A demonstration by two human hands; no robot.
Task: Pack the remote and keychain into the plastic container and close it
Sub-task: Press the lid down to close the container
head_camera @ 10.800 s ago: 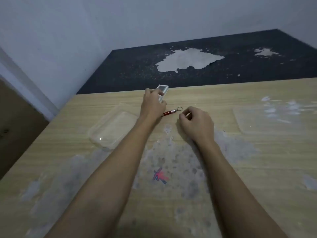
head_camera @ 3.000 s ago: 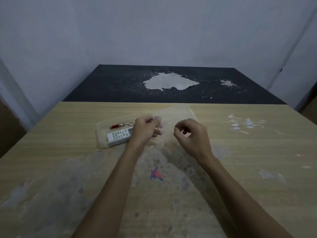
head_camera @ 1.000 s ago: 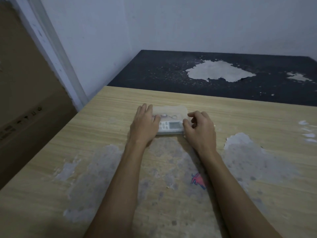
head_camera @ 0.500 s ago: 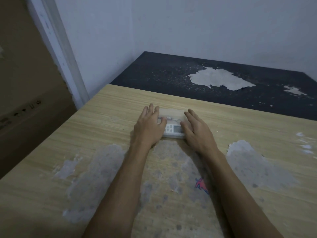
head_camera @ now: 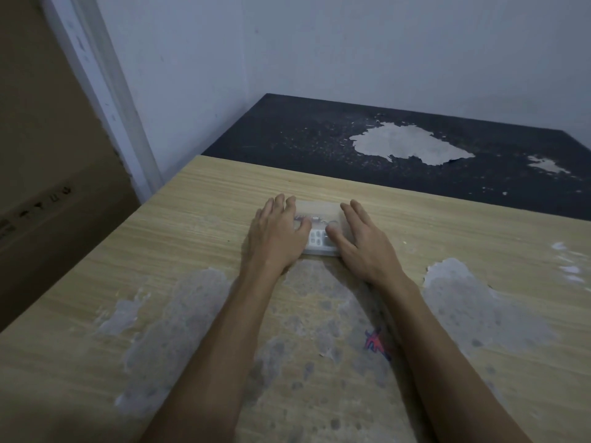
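Head view: both hands flat on the closed container, near the table's far edge.
Left hand (head_camera: 277,238): fingers spread and flat, pressing the lid's left end; gripping nothing.
Right hand (head_camera: 359,239): fingers extended, palm down on the lid's right end; thumb over the middle.
Between the thumbs: remote (head_camera: 317,237), white, keys up, seen through the lid.
Just beyond the thumbs: keychain (head_camera: 311,218), faint under the plastic.
Under both palms: container (head_camera: 318,208), clear, lid on; seal not visible.
Handling, judged: light, thin, flexible, slick; likely to buckle if pressed mid-lid. Best pressed along the rim, lifted by the two short ends.
Around: table (head_camera: 198,225), worn wood.
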